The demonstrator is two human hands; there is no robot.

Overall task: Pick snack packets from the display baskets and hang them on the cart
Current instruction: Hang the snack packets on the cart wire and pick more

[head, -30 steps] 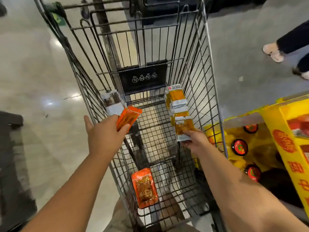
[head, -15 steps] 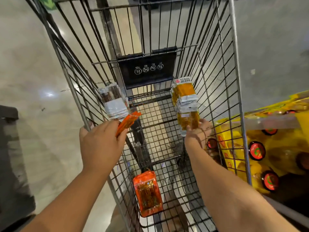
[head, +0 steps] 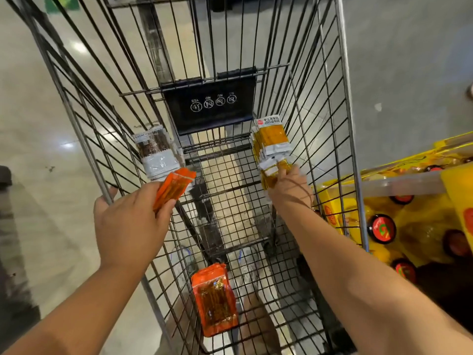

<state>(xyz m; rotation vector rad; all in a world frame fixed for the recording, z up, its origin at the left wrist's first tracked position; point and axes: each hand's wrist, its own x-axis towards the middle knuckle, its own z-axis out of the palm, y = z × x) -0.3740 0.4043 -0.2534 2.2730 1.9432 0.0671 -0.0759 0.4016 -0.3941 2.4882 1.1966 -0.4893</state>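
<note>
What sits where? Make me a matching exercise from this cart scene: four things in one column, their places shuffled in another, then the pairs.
1. bundle of orange plastic snack packets
2. brown-and-white foil packets
3. yellow-and-white plastic packets
4. red-capped yellow bottles

A. outside the wire cart, to its right
B. on the cart's right wall, lower end held by the right hand
C. gripped in the left hand
D. on the cart's left wall

Pairs: 1-C, 2-D, 3-B, 4-A.
</note>
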